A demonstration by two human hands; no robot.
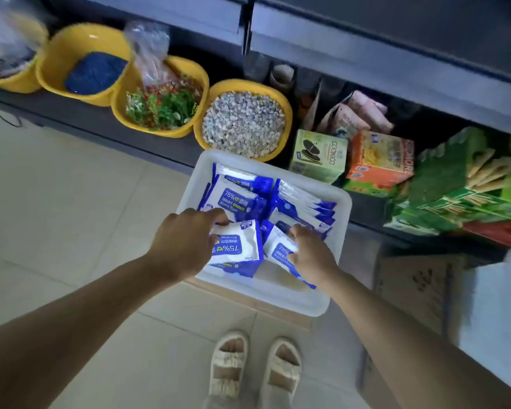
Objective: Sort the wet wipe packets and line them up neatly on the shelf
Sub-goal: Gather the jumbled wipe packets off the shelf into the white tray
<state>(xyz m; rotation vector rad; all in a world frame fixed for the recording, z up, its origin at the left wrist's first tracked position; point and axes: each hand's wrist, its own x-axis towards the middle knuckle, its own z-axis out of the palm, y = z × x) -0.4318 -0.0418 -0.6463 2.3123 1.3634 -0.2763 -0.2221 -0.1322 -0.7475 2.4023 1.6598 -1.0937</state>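
- Wet wipe packets, blue-and-white soft plastic (239, 199), lie loosely heaped in a white rectangular plastic bin (341, 231); some lie flat with the "75%" label up, others stand on edge in a row along the bin's right side.
- Left hand (183, 240) reaches into the bin, fingers curled round the left edge of one white-faced packet (239, 245), its print upside down to the camera.
- Right hand (310, 252) is just beside it, fingers curled over another blue-and-white packet (279, 249) that lies tilted against the first; the two held packets touch at their near edges.
- Bin sits on a brown cardboard box (278, 312) on the pale tiled floor (71, 202), in front of a dark low shelf (115, 125).
- On that shelf, beyond the bin: yellow round plastic bowl of pale pebbles (244, 121), next to it a yellow bowl of green and red plastic bits (163, 104), then a yellow bowl holding a blue bundle (95, 72).
- Right of the bowls: pale green "COOKICO" biscuit box (319, 156), orange snack box (379, 160), pink packets (363, 113) behind them, green cartons (460, 184) stacked further right.
- Person's feet in cream open sandals (254, 364) stand on the tiles below the bin.
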